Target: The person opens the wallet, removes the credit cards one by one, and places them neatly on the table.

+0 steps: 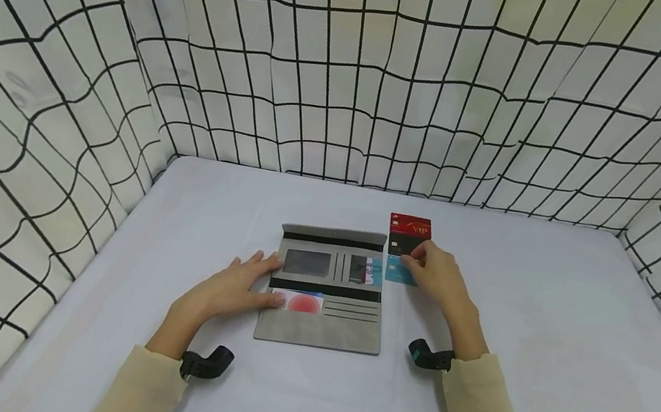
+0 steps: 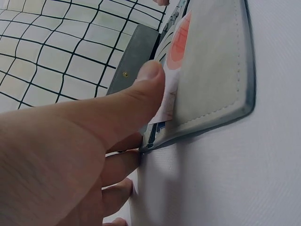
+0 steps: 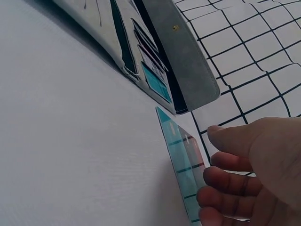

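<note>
A grey wallet (image 1: pixel 319 332) lies unfolded on the table, with cards in its pockets. My left hand (image 1: pixel 231 289) rests along its left edge, fingers spread. In the left wrist view the thumb (image 2: pixel 149 77) lies over a white card with a red circle (image 2: pixel 178 52). Beside the wallet's upper right, a red VIP card (image 1: pixel 411 225), a black card (image 1: pixel 397 246) and a light blue card (image 1: pixel 400 271) form a column. My right hand (image 1: pixel 440 275) is over the lower two. In the right wrist view its fingertips are right at the teal card (image 3: pixel 181 162), thumb apart from them.
A white-covered table (image 1: pixel 547 322) extends around the wallet. Walls of black grid over white cloth (image 1: pixel 388 99) stand behind it and at both sides. Each wrist carries a black camera (image 1: pixel 208 363) on a strap.
</note>
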